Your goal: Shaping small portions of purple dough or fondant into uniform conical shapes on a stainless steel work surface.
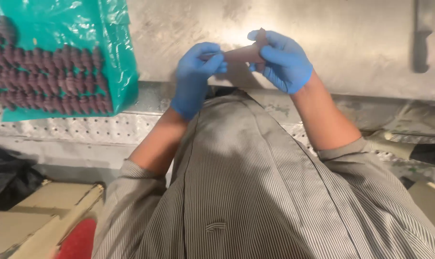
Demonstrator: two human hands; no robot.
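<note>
I hold a short, pale pinkish-brown tube-like piece (240, 53) between both hands, up above the scratched grey metal counter (351, 43) and just in front of my chest. My left hand (194, 79), in a blue glove, has its grip pressed together on the left end of the piece — thumb and fingers pinching it. My right hand (283, 60), also in a blue glove, is curled around the right end, its grip closed on the piece, and a bit of the piece sticks up past the fingertips. The piece lies roughly level between the two hands, clear of the counter surface.

To my left, on the counter's edge, sits a teal plastic bag (107, 29) spread flat, with rows of small dark purplish-brown twisted pieces (49, 79) lined up on it, well apart from my hands. Below me is my grey striped shirt (255, 192). At the lower left stands a tan cardboard box (40, 216) with something red (78, 240) beside it — too blurred to tell what.
</note>
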